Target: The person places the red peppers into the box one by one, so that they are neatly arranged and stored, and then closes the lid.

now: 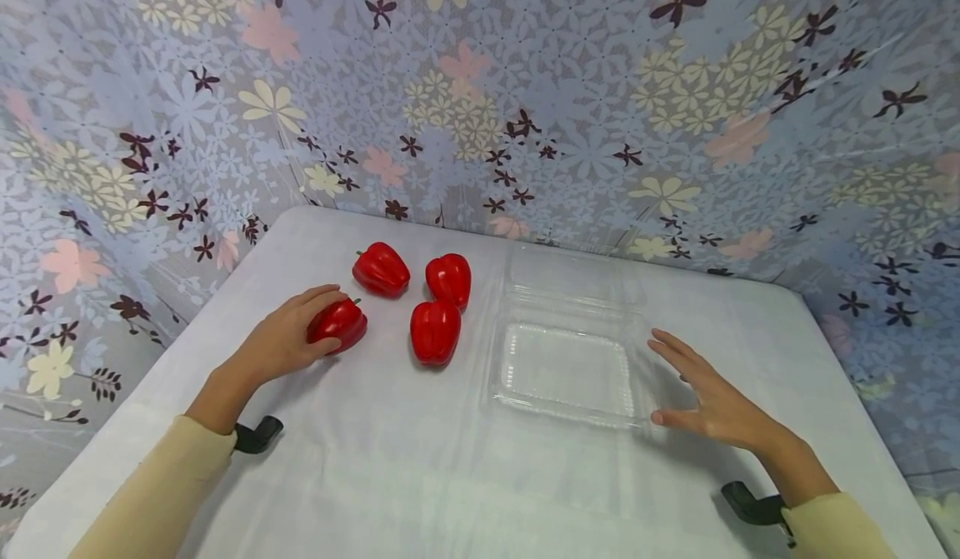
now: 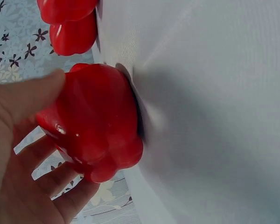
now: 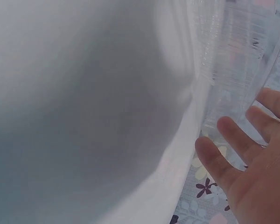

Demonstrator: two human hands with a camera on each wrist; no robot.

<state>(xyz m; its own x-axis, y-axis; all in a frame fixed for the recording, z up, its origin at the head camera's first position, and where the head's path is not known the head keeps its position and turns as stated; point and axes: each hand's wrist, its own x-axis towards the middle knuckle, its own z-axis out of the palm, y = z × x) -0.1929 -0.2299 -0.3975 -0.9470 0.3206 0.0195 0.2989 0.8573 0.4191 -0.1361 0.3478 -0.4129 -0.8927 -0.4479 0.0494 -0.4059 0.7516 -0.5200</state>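
Observation:
My left hand [image 1: 288, 334] grips a red bell pepper [image 1: 343, 326] on the left part of the table, thumb on the near side and fingers round the far side. In the left wrist view this bell pepper [image 2: 95, 121] is glossy and lobed, low against the white cloth. A clear plastic clamshell container [image 1: 566, 371] lies with its lid [image 1: 562, 274] folded back, away from me. My right hand [image 1: 712, 401] is just right of the container's base, fingers spread and holding nothing. The right wrist view shows its fingers near the clear container [image 3: 233, 60].
Three more red bell peppers lie between my left hand and the container: one at the back [image 1: 381, 270], one to its right [image 1: 448, 279] and one nearer [image 1: 435, 332], touching the second. White cloth [image 1: 375, 459] covers the table. Behind it hangs flowered fabric [image 1: 525, 84].

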